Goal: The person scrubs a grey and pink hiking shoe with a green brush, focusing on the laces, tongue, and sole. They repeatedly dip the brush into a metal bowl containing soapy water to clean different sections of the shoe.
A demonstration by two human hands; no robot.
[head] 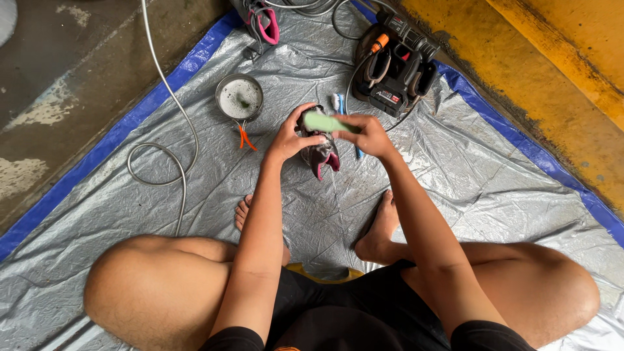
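While the left hand (290, 138) grips a dark shoe (320, 153), the right hand (368, 134) pinches a green brush (323, 121).

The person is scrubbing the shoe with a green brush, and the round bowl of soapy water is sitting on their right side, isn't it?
Not quite: the head view shows the bowl on their left. The right hand does hold the green brush against the shoe.

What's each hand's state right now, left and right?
Left hand: closed on the grey-and-pink shoe, steadying it.
Right hand: closed on a light green brush, held against the shoe.
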